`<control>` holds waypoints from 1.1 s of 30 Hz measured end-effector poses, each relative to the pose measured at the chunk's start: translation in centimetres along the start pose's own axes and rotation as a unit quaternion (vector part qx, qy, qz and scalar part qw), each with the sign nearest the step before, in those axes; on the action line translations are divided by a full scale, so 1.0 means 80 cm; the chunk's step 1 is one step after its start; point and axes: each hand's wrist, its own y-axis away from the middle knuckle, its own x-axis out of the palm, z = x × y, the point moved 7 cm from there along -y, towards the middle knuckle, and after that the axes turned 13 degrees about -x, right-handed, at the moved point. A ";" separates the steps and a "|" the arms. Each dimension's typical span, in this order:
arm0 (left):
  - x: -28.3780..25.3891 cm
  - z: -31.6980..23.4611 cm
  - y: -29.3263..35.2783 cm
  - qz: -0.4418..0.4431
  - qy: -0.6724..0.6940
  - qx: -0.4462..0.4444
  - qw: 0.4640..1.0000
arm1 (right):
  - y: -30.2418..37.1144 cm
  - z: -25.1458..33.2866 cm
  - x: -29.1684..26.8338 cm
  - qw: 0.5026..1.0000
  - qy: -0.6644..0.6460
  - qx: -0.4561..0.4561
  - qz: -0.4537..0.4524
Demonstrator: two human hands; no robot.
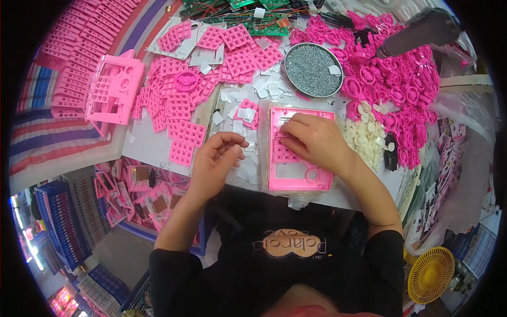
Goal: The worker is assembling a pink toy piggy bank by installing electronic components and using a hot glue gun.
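Note:
A pink plastic housing (273, 177) lies in front of me on a plastic-wrapped support. It has a rectangular window and a round opening at its near end. A pink square-holed button panel (285, 154) sits inside it, partly covered by my right hand. The fingers of my right hand (317, 140) are bent down onto the housing's upper left part; whatever lies under the fingertips is hidden. To the left of the housing my left hand (214, 161) hovers, loosely curled, thumb and fingertips apart, with nothing visible in it. White paper squares (246, 114) lie just beyond it.
Pink button panels (179, 105) are heaped at the left, near a standing pink housing (117, 90). A round metal dish (313, 70) holds small screws. Dark pink rings (406, 100) and cream parts (364, 134) pile up at the right. A dark power tool (422, 33) hangs above them.

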 end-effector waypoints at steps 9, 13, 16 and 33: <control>-0.013 -0.057 -0.008 -0.059 -0.100 0.107 0.988 | 0.036 0.061 0.013 0.992 0.089 -0.057 0.064; -0.014 -0.140 -0.043 -0.137 -0.315 0.211 0.915 | 0.044 0.076 0.035 0.984 0.110 -0.042 0.136; -0.044 -0.186 -0.099 -0.198 -0.363 0.231 0.881 | 0.042 0.082 0.036 0.978 0.127 -0.014 0.167; -0.175 -0.306 -0.354 -0.454 -0.445 -0.126 0.762 | 0.046 0.078 0.034 0.984 0.089 -0.003 0.156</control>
